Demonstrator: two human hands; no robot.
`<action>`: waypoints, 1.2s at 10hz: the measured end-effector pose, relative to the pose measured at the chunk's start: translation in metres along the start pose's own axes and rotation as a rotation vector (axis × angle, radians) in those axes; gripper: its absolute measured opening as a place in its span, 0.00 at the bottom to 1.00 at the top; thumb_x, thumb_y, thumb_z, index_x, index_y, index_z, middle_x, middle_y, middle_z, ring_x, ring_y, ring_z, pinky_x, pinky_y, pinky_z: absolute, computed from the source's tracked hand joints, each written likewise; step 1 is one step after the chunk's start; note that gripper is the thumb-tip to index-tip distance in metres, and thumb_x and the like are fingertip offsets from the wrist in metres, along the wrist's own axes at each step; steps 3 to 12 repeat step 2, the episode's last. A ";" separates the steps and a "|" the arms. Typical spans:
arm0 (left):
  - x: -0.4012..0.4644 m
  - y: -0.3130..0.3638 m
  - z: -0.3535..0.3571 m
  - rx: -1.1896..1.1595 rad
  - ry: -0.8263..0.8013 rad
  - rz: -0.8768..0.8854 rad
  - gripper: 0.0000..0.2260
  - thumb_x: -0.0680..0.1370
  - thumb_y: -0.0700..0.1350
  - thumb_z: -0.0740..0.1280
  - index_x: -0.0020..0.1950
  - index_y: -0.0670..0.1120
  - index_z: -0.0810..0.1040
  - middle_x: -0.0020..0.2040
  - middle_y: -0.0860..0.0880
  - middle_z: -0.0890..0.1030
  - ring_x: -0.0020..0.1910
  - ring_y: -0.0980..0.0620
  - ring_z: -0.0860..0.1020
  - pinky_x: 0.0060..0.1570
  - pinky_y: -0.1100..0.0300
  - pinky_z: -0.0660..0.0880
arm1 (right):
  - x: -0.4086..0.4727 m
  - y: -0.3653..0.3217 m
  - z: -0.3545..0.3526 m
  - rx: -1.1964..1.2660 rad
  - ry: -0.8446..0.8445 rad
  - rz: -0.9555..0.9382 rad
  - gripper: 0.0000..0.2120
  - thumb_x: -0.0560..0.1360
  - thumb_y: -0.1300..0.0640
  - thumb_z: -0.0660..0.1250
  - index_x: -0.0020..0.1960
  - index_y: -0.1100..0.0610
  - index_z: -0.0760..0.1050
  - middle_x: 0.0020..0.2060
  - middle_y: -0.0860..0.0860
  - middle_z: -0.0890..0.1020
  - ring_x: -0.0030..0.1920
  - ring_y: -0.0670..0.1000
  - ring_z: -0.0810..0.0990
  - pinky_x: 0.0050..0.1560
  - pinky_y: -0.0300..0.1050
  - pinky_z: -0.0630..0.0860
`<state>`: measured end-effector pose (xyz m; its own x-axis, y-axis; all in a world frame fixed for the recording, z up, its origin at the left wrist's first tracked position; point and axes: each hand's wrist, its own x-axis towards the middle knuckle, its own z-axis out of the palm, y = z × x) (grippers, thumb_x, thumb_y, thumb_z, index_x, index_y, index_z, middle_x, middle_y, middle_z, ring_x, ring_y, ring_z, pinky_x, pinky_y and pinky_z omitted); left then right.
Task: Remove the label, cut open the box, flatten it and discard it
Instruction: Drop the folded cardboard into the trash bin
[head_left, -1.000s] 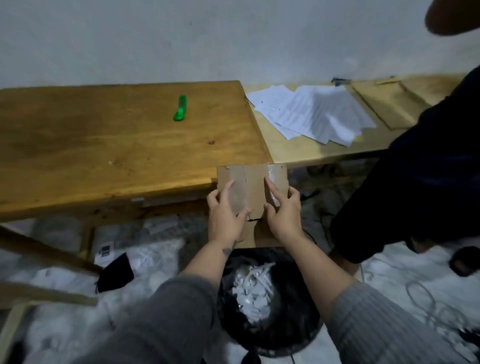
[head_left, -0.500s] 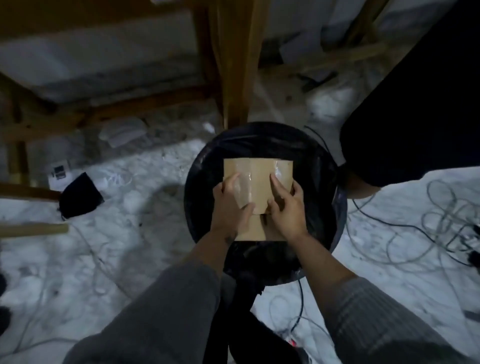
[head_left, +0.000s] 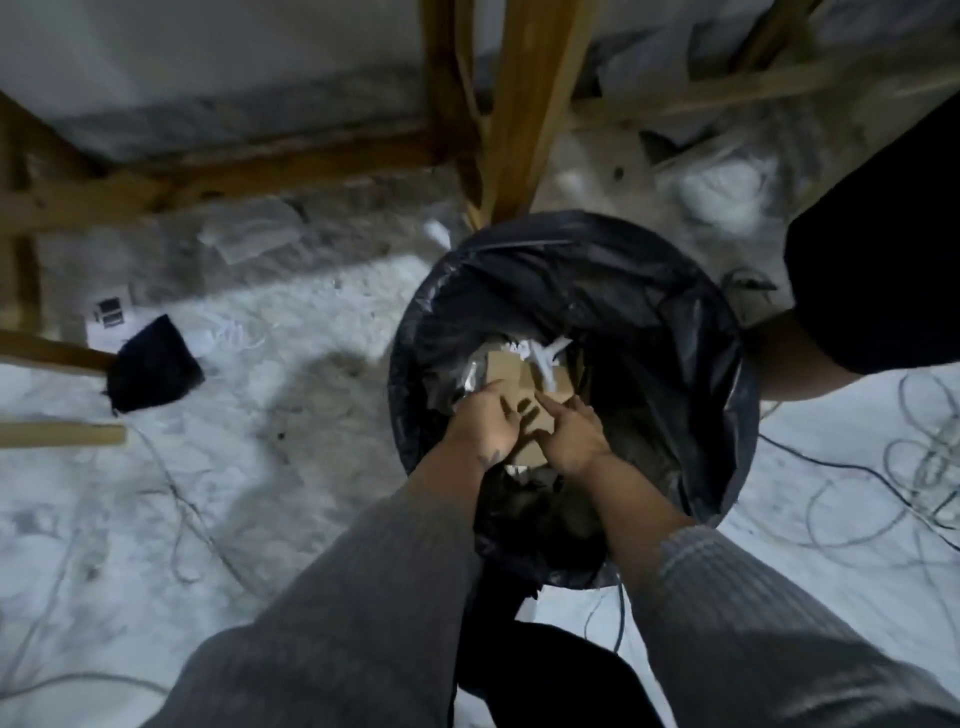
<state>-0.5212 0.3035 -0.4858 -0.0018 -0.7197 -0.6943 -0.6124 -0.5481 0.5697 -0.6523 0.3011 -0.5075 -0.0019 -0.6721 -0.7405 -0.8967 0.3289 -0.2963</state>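
The flattened brown cardboard box (head_left: 508, 373) lies down inside the black-lined trash bin (head_left: 649, 312), on top of white paper scraps (head_left: 548, 354). My left hand (head_left: 485, 422) and my right hand (head_left: 569, 435) are both lowered into the bin, side by side. Their fingers rest on the near part of the cardboard and hold it against the rubbish. The near half of the box is hidden under my hands. The knife and the table top are out of view.
A wooden table leg (head_left: 524, 104) stands just behind the bin. Another person's dark clothing (head_left: 883, 249) fills the right edge. Loose cables (head_left: 914, 467) cover the floor to the right, and a black object (head_left: 153, 364) and papers lie to the left.
My view tipped down from the table to the floor. Both hands carried the flattened box from the table edge to above the bin, then lowered it inside onto the scraps.
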 end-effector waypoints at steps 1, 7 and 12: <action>-0.048 0.029 -0.051 -0.006 0.034 0.050 0.21 0.80 0.43 0.62 0.73 0.43 0.67 0.66 0.42 0.75 0.65 0.45 0.73 0.58 0.62 0.68 | -0.048 -0.039 -0.054 -0.029 -0.013 -0.041 0.26 0.77 0.54 0.60 0.74 0.46 0.59 0.76 0.57 0.55 0.76 0.59 0.51 0.73 0.53 0.57; -0.101 0.063 -0.106 0.034 0.061 0.096 0.18 0.81 0.43 0.61 0.71 0.43 0.68 0.67 0.43 0.75 0.65 0.45 0.73 0.61 0.59 0.68 | -0.105 -0.083 -0.109 -0.030 -0.006 -0.100 0.24 0.77 0.54 0.60 0.73 0.48 0.62 0.72 0.57 0.64 0.71 0.59 0.63 0.68 0.49 0.65; -0.101 0.063 -0.106 0.034 0.061 0.096 0.18 0.81 0.43 0.61 0.71 0.43 0.68 0.67 0.43 0.75 0.65 0.45 0.73 0.61 0.59 0.68 | -0.105 -0.083 -0.109 -0.030 -0.006 -0.100 0.24 0.77 0.54 0.60 0.73 0.48 0.62 0.72 0.57 0.64 0.71 0.59 0.63 0.68 0.49 0.65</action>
